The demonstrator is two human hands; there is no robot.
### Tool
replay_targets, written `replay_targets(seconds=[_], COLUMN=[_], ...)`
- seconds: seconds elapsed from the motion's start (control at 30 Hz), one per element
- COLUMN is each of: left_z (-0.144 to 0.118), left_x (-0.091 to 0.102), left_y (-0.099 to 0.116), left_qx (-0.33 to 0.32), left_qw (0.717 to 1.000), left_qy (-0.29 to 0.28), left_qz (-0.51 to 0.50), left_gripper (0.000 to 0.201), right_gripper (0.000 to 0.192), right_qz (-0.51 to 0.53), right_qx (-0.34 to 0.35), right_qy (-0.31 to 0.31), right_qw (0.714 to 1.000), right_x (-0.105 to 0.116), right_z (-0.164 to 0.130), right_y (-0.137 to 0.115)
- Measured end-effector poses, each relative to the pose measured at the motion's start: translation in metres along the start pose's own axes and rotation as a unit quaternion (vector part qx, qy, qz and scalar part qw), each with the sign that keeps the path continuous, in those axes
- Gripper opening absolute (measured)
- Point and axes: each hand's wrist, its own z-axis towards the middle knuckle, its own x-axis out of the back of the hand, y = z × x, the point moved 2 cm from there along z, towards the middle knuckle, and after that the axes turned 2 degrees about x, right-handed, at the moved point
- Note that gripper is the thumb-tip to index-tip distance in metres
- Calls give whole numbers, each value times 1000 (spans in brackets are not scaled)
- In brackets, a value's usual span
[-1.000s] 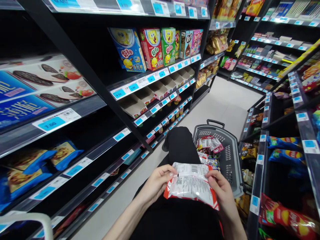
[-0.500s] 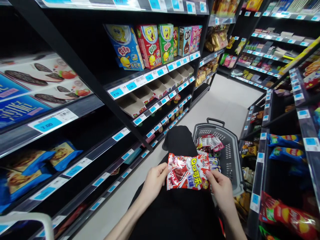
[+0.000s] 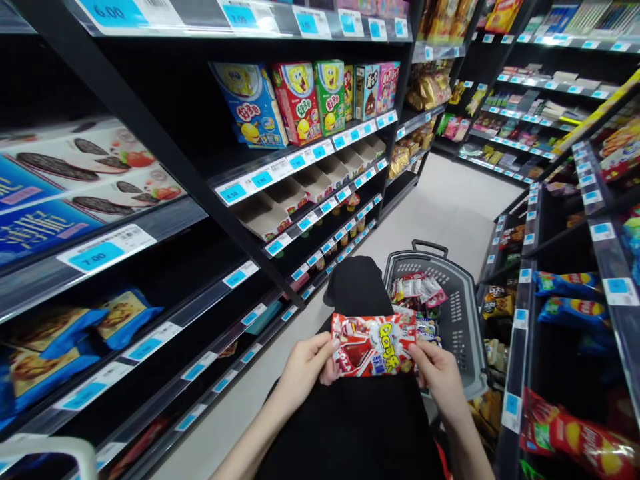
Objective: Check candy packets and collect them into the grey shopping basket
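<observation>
Packet [image 3: 374, 345] pinched at both ends, left hand [image 3: 304, 369] and right hand [image 3: 438, 377] each closed on it, basket [image 3: 463, 313] just beyond.

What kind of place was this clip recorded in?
Most likely a small grocery or convenience store aisle. Black shelves on both sides carry blue price tags and packaged snacks such as cartoon biscuit boxes. A grey shopping basket holds packets, and both hands hold a red candy bag.
</observation>
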Motion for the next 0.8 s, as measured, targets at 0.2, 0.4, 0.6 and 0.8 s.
replay_targets(seconds=[0.2,0.4,0.6,0.8], left_z=[-7,-3,-9,-13], left_x=[2,-11,-17,-6], left_y=[5,-4,-2,12], left_qx=[-55,-67,-36,6], left_qw=[991,958,930,927], left_qy=[5,-50,-129,-250], left_qz=[-124,-275,-341,-279], left_gripper=[43,44,57,79], right_gripper=[38,33,13,13], right_qz=[46,38,29,34], right_qx=[103,67,75,38], right_qy=[7,5,40,-136], right_qw=[994,997,996,989], right_x=[16,2,-8,-5], right_z=[-16,-23,-24,-14], right_y=[-27,-34,-27,-41])
